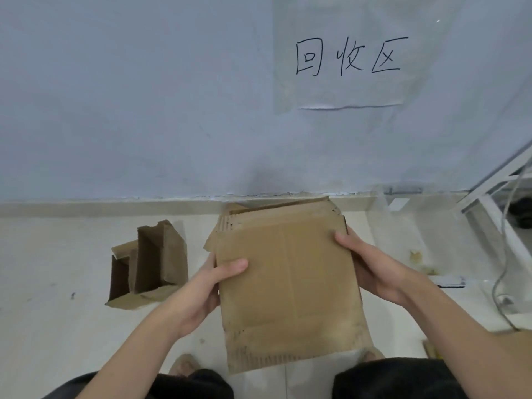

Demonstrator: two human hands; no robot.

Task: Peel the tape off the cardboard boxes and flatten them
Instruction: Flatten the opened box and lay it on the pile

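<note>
A pale tiled floor (57, 326) meets the far wall. An open cardboard box (148, 263) lies on it at left. A grey cable (501, 283) trails at right.

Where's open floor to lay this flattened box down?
Bare floor lies left of the open boxes, up to the baseboard. A narrower strip runs between them and the flattened box. The right is crowded: cable and white frame.

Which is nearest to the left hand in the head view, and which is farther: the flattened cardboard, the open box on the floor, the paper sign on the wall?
From the left hand:
1. Flattened cardboard, gripped by it at the left edge; the right hand grips the other edge.
2. Open box, on the floor to the left.
3. Paper sign, high on the wall, upper right.
</note>
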